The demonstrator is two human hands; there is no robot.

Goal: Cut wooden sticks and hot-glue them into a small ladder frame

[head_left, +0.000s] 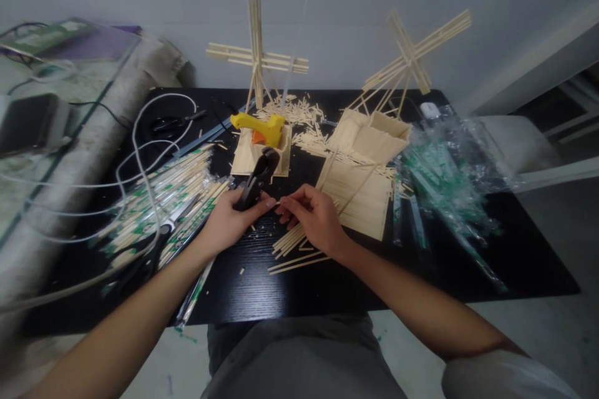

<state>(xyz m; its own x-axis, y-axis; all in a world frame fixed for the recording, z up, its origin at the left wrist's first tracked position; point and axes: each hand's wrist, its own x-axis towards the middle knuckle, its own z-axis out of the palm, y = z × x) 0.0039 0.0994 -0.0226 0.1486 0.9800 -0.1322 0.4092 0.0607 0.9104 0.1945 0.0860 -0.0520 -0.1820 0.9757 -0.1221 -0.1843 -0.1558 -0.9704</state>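
Observation:
My left hand (231,221) is closed round the black cutting pliers (256,184), whose jaws point up and away from me. My right hand (311,215) is curled, its fingertips pinching a thin wooden stick (277,204) close to the left thumb. Under the right hand lies a loose bunch of cut wooden sticks (292,243) on the black table (299,290). Just behind the pliers a yellow glue gun (261,126) rests on a small stick-built box (250,153).
Wrapped chopsticks (163,202) and scissors (156,243) lie left, crossed by white cables (140,156). A flat stick panel (360,193) and stick box (369,137) sit right, beside empty plastic wrappers (444,187). Two stick windmills (256,56) stand at the back wall.

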